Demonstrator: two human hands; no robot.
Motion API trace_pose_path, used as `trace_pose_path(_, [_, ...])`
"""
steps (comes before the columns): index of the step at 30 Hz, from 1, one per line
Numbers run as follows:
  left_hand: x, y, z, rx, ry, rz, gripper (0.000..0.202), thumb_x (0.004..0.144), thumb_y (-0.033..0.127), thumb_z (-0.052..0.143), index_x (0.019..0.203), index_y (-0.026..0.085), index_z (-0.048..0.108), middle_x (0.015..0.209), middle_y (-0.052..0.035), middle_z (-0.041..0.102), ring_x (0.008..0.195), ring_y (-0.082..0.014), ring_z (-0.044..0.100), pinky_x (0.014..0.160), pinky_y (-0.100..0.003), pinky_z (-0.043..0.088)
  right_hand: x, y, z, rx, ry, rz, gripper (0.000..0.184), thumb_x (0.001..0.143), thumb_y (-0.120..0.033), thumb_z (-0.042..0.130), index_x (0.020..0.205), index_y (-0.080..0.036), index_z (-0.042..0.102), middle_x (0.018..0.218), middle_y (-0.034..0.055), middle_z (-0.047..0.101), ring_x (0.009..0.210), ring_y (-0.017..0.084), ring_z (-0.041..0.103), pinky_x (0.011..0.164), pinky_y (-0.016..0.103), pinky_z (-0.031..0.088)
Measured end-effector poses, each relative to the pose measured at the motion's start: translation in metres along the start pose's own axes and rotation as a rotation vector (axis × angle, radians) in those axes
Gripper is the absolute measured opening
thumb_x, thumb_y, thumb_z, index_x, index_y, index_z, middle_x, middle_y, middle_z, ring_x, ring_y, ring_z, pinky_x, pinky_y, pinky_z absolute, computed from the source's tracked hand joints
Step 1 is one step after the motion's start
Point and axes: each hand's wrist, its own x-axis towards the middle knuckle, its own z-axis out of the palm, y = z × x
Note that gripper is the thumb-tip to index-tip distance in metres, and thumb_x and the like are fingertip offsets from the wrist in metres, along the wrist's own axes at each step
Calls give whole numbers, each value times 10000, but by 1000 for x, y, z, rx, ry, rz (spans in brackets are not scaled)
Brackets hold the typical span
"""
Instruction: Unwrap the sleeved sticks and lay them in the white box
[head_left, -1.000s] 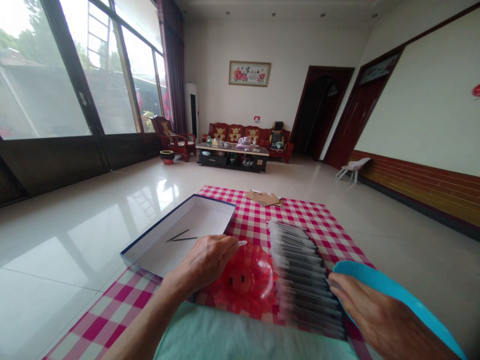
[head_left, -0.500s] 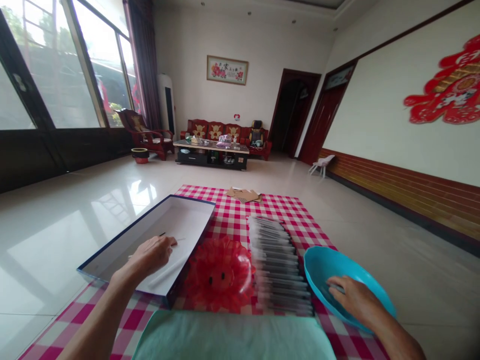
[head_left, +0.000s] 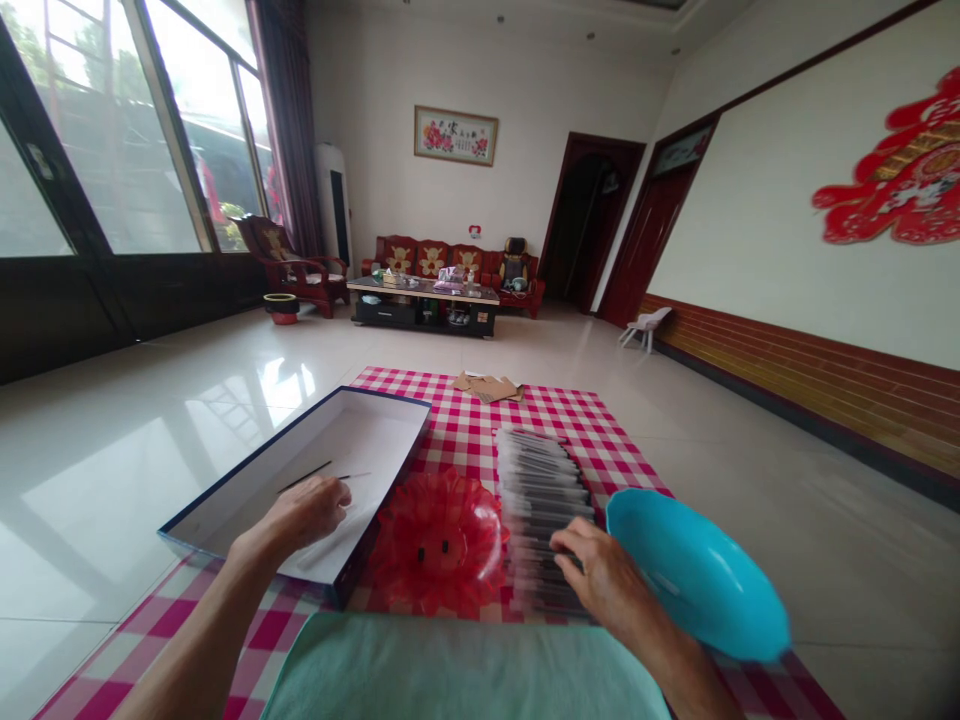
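Note:
My left hand point(head_left: 313, 512) is closed, low inside the white-lined box point(head_left: 247, 520); what its fingers hold, if anything, is hidden. Beside the knuckles lies a thin black stick point(head_left: 304, 476), and a second thin piece point(head_left: 355, 475) shows past the fingertips. Over the right edge of a row of clear-barrelled pens point(head_left: 536, 480) reaches my right hand point(head_left: 596, 570), thumb and forefinger apart, with nothing visible between them. To its right, a tilted blue bowl point(head_left: 720, 580) holds a small pale piece. A red petal-edged dish point(head_left: 442, 540), with two small dark pieces in it, sits between box and pens.
A green cloth point(head_left: 465, 665) lies at the near edge of the pink checked tablecloth point(head_left: 585, 410). Brown cardboard pieces point(head_left: 487, 387) lie at the far edge. Beyond, across the tiled floor, stand a low table point(head_left: 424, 310) and a wooden sofa point(head_left: 431, 258).
My right hand has left the blue bowl and moved left to the pens; the greyish piece in its fingers no longer shows there. My left hand has barely shifted, exposing more of the black stick.

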Motion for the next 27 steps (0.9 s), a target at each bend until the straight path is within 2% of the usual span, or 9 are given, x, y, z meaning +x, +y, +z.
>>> trace_pose_path(4, [-1,1,-3,-26,36,-30,335,798,249,445,1082,194,614,922,-88,672,872,-217,618,740,-286,437,-2,-17,7,-19,-63,-5,185,805,-153,473,810,-206,650,836,31,585,792,163,578,706,264,420])
trace_pose_path(7, [-6,9,-9,-20,78,-21,351,819,283,442,1123,198,595,944,-88,676,895,-230,619,761,-300,439,-10,-29,8,-34,-132,-41,179,795,-139,483,767,-209,645,824,19,570,790,160,560,705,265,401])
trace_pose_path(10, [-14,24,-17,-3,136,56,342,845,277,421,1140,201,576,1006,-85,667,960,-232,603,815,-307,426,-17,-38,15,-94,-167,-78,161,788,-126,508,746,-210,638,835,19,569,802,168,544,733,286,383])
trace_pose_path(13, [-22,43,-24,-8,154,125,309,856,265,409,1114,222,574,1009,-77,659,940,-221,611,779,-293,430,-21,-43,23,-163,-159,-59,136,782,-108,532,754,-201,628,879,43,584,834,193,541,762,316,378])
trace_pose_path(18, [-33,68,-35,-35,147,189,252,892,315,381,999,240,597,870,-62,645,812,-190,622,704,-271,416,-23,-46,24,-170,-174,-48,113,761,-93,562,773,-195,611,906,53,594,859,212,544,777,337,380])
trace_pose_path(23, [-38,80,-37,-5,146,219,280,918,316,318,849,217,571,778,-41,610,717,-171,603,628,-262,380,-24,-47,22,-158,-194,-54,126,762,-87,548,776,-197,608,903,51,599,858,211,553,786,349,383])
trace_pose_path(27, [-40,85,-35,-13,148,235,276,919,305,313,818,204,549,761,-38,604,657,-151,583,575,-252,339,-26,-45,27,-173,-171,-50,139,749,-92,554,819,-197,611,943,64,604,908,233,554,838,387,374])
